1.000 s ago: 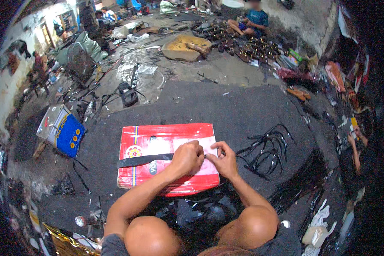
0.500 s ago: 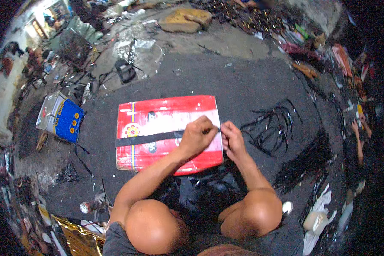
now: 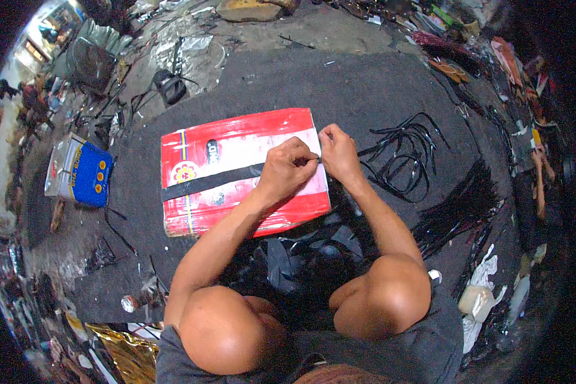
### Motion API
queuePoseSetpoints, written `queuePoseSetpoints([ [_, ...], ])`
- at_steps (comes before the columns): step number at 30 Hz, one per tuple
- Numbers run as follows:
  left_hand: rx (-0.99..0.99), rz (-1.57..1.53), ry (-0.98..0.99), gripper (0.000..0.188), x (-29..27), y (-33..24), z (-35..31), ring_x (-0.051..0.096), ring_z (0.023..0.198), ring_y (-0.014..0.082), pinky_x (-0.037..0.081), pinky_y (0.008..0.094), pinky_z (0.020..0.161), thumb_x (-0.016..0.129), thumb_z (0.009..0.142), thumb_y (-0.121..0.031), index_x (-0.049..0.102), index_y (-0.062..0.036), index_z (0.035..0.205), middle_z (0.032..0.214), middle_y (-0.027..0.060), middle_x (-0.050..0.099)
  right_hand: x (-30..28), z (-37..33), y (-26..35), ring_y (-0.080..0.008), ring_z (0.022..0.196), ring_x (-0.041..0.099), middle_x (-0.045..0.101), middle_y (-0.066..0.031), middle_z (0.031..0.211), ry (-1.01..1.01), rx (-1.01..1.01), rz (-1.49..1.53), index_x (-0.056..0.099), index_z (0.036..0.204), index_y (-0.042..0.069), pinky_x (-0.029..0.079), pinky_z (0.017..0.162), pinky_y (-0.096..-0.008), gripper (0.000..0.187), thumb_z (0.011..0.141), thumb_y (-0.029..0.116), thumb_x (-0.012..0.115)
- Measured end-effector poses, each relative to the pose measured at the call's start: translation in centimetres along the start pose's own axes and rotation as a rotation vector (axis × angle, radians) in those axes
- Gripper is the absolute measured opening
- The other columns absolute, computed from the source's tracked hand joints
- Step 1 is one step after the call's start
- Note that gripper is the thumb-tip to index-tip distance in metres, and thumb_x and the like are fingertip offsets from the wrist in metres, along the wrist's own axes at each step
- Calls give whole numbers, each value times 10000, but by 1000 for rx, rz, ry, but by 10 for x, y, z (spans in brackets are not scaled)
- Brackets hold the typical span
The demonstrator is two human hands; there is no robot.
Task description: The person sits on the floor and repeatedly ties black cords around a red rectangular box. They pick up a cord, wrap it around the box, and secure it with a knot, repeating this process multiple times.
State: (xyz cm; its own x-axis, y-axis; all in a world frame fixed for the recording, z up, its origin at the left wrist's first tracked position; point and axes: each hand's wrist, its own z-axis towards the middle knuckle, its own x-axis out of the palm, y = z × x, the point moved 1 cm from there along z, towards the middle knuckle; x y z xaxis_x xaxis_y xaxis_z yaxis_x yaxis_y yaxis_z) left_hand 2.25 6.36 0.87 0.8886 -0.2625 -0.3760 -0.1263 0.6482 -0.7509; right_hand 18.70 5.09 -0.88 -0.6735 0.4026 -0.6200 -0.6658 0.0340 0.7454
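Observation:
A red and white flat-topped block (image 3: 237, 221), printed and glossy, lies in front of my knees. Across its top runs a wide black strip (image 3: 214, 182), from the left edge toward my hands. My left hand (image 3: 287, 168) rests over the right part of the block, its thumb and fingers pinched on the strip near its right end. Just past the right edge is my right hand (image 3: 339, 152), fingers curled and pinched close to the left fingertips; what they grip is hidden. Right of it, thin black strips (image 3: 408, 160) lie fanned out on the dark mat (image 3: 269, 80).
A blue and white square tin (image 3: 91, 174) stands at the left. More black strips are heaped at the right (image 3: 461, 208) and between my knees (image 3: 291, 262). A whitish container (image 3: 477, 301) lies at lower right, a gold sheet (image 3: 128, 352) at lower left. Scraps litter the far floor.
The whole scene sits higher in the picture as the view has tilted down. The block appears slightly turned. My hands stay together at its right edge, the right hand's fingers now raised more upward.

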Motion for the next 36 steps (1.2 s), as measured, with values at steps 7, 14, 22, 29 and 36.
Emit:
queuePoseSetpoints([
  [7,-15,-5,11,56,0,2,0,667,679,244,534,346,632,718,775,-56,720,-5,797,772,117,653,38,-20,-110,-453,870,664,684,-253,921,-47,44,-79,617,1026,7,520,763,-520,231,971,215,532],
  [14,10,-6,-5,60,1,1,1,677,685,252,539,347,639,718,785,-61,719,-3,802,791,122,664,33,-60,-197,-484,935,643,682,-265,971,130,403,-568,547,1069,7,501,781,-549,237,961,217,570],
  [22,22,1,-17,47,1,2,-1,664,677,213,529,326,625,722,775,-49,714,-7,795,769,104,650,-18,0,-111,-217,760,672,693,-111,837,-23,117,305,610,1026,32,523,715,-370,290,1011,309,527],
  [29,-44,-12,7,47,0,1,-2,666,679,216,532,330,631,723,773,-48,714,-6,793,772,108,657,12,0,-27,-316,752,670,672,-169,812,25,-97,181,599,982,11,504,677,-439,259,1006,261,537],
  [36,6,-28,-10,58,3,3,-2,670,684,219,537,327,641,729,770,-53,723,-6,804,779,115,669,57,-15,-148,-324,830,672,674,-183,842,58,112,251,634,937,6,508,735,-421,251,979,244,568],
])
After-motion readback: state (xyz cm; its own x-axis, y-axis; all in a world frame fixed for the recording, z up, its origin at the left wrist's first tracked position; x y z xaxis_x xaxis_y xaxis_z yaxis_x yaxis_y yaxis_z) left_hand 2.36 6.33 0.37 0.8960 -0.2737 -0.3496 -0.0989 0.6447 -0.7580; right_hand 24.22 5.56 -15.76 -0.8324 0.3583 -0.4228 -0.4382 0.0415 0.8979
